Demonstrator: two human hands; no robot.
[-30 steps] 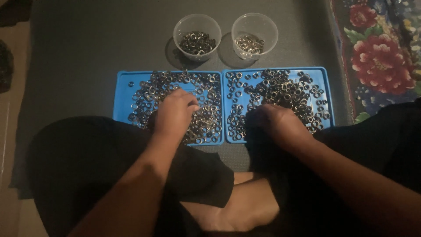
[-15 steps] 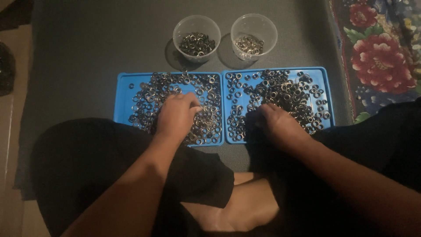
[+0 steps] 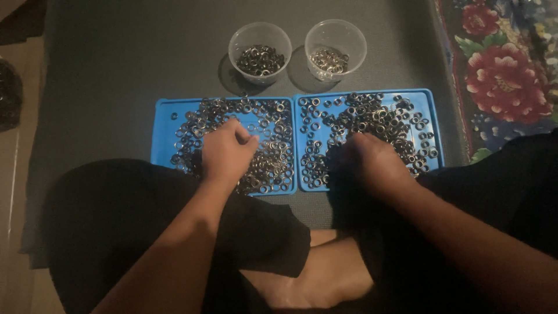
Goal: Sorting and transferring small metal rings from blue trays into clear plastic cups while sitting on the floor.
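While you sit cross-legged, your left hand rests curled, fingertips pinched among metal eyelets on the left blue tray. Your right hand lies loosely closed on the right blue tray; its grip cannot be told. Two clear cups stand beyond both hands.

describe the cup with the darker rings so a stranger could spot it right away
On the dark grey mat, beyond the two blue trays, stand two clear plastic cups side by side. It is the left cup, beyond the tray under the left hand. Its rings look darker than the paler ones in the right cup.
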